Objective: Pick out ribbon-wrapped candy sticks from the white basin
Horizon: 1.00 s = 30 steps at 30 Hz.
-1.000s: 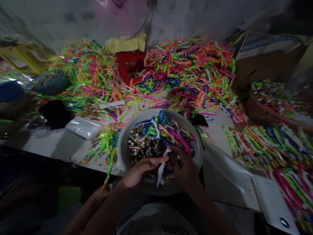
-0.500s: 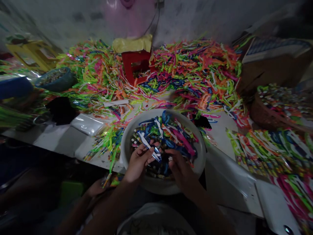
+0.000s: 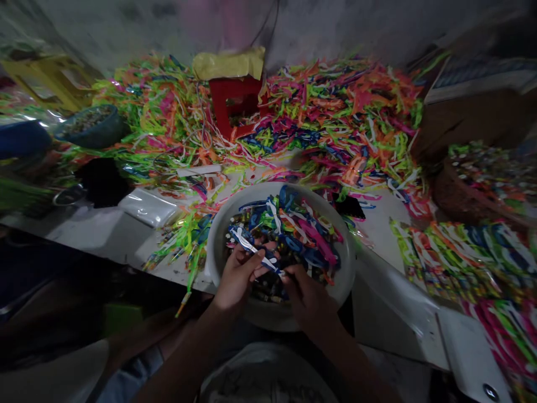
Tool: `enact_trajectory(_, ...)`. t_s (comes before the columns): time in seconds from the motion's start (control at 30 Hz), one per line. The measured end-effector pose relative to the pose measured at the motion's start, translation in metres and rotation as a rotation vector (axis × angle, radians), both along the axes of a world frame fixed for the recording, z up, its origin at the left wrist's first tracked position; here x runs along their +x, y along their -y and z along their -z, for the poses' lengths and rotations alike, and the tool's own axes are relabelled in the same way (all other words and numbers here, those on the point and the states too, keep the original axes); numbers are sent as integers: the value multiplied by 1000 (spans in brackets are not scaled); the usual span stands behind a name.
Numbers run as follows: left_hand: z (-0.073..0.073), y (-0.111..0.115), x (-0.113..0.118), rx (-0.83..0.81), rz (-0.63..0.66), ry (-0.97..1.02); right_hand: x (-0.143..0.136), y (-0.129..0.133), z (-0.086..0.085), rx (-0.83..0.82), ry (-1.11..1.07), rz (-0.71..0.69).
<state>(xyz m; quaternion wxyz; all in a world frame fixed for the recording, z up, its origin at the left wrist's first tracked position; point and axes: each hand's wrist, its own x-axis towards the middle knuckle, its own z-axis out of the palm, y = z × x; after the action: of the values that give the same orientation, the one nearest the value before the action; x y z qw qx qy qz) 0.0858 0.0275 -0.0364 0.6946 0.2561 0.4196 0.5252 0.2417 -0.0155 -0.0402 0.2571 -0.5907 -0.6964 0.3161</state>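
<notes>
My left hand (image 3: 238, 275) grips a long, thin blue and white plastic piece (image 3: 248, 242) between thumb and fingers; it slants down to the right. At its lower end, the fingertips of my right hand (image 3: 309, 295) are pinched together on the tip. Whether a smaller part is also between those fingertips I cannot make out. Both hands are over a wide pale basin (image 3: 350, 268) holding blue, white, pink and orange plastic pieces (image 3: 312, 238) and many small dark parts, too dim to name.
Colourful plastic strips (image 3: 163, 112) heap along the wall around a red stool (image 3: 220, 106). Green pieces with sticks (image 3: 187, 240) lie left, one overhanging the table edge. Rows of pieces (image 3: 453, 252), a reddish basket (image 3: 457, 193) and a white device (image 3: 474, 352) are at right.
My right hand has closed in on the lower end of the plastic piece, which now shows more blue. Another person's hand at lower left has left the stick at the table edge.
</notes>
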Motion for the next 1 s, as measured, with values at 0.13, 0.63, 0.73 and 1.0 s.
enact_trajectory(0.13, 3, 0, 0, 10, 10, -15, 0, -1, -1, -28, 41, -12)
enact_trajectory(0.63, -6, 10, 3, 163, 148, -117, 11, -10, 10, -274, -446, -88)
enact_trajectory(0.73, -4, 13, 1, 170, 223, -100, 10, -5, 11, -176, -351, -16)
enact_trajectory(1.0, -32, -7, -62, 264, -224, -510, 14, -24, -13, -132, 232, -334)
